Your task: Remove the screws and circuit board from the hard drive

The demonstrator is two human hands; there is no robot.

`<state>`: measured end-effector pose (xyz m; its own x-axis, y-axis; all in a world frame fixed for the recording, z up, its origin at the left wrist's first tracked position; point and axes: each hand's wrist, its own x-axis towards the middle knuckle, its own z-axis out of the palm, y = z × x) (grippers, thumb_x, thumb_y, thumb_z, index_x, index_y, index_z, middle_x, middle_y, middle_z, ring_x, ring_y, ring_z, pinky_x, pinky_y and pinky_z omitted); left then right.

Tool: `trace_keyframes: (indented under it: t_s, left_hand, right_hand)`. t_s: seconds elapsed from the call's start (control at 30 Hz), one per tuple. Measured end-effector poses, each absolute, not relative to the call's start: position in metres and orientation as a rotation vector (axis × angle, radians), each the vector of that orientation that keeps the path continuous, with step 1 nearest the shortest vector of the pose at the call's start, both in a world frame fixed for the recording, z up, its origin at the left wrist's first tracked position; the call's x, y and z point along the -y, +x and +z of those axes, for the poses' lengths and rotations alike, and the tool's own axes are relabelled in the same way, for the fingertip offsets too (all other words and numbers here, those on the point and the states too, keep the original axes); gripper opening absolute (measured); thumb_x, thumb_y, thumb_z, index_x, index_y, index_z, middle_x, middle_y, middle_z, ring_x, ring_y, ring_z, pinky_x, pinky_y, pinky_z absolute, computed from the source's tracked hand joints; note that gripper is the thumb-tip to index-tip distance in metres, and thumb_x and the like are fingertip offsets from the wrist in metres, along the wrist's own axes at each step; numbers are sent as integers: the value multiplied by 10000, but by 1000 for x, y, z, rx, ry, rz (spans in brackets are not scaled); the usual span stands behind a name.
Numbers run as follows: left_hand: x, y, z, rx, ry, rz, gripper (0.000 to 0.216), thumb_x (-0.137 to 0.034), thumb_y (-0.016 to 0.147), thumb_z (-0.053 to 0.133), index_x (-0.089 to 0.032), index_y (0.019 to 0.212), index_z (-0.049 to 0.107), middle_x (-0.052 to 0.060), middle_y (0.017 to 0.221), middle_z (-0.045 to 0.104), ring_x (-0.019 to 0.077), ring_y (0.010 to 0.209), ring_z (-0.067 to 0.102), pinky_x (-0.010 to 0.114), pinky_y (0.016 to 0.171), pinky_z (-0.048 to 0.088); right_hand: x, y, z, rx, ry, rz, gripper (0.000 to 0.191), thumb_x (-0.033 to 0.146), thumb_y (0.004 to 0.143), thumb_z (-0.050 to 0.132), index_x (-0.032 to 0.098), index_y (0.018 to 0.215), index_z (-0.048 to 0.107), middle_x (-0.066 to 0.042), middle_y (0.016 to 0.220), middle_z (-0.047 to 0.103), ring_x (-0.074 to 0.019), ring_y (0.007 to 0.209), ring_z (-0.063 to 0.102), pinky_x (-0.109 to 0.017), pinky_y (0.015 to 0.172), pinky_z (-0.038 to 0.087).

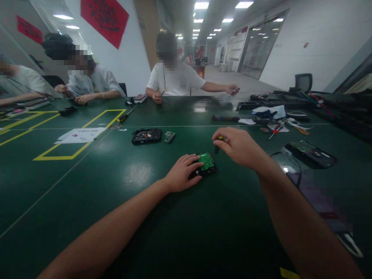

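Observation:
A hard drive (213, 170) lies on the green table in front of me, its green circuit board (207, 161) facing up. My left hand (182, 173) steadies it from the left, with fingers across the board and the thumb along the near edge. Pinched in my right hand (236, 146) is a screwdriver (216, 148) with a dark handle and a yellow band. It points down over the drive's right far corner; the tip is too small to make out, so I cannot tell if it touches a screw.
Left of the drive lie an opened drive (147, 136) and a small circuit board (170, 136). Another drive (310, 153), a red screwdriver (275, 132) and a dark cylindrical tool (225, 118) are at right. A yellow screwdriver (123, 116) lies far left. Several people sit across.

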<state>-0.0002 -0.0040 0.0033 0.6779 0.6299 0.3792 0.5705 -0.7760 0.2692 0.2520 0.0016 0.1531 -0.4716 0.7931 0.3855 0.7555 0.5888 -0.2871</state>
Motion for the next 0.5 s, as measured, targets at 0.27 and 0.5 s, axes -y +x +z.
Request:
trace_keyframes:
  t_s: [0.27, 0.5]
  left_hand:
    - [3, -1, 3, -995, 2762, 667, 561, -431, 966, 659, -260, 1487, 538, 119, 1562, 515, 346, 1486, 440, 614, 1242, 323]
    - [4, -1, 4, -992, 2764, 666, 555, -425, 971, 652, -258, 1487, 535, 121, 1570, 504, 341, 1493, 430, 603, 1245, 323]
  right_hand:
    - [5, 249, 156, 2335, -1267, 166, 226, 195, 958, 558, 170, 1138, 692, -87, 1030, 753, -213, 834, 670, -332, 784, 460]
    - [3, 251, 157, 2355, -1248, 125, 79, 239, 962, 613, 203, 975, 682, -64, 970, 742, -210, 817, 654, -333, 762, 441]
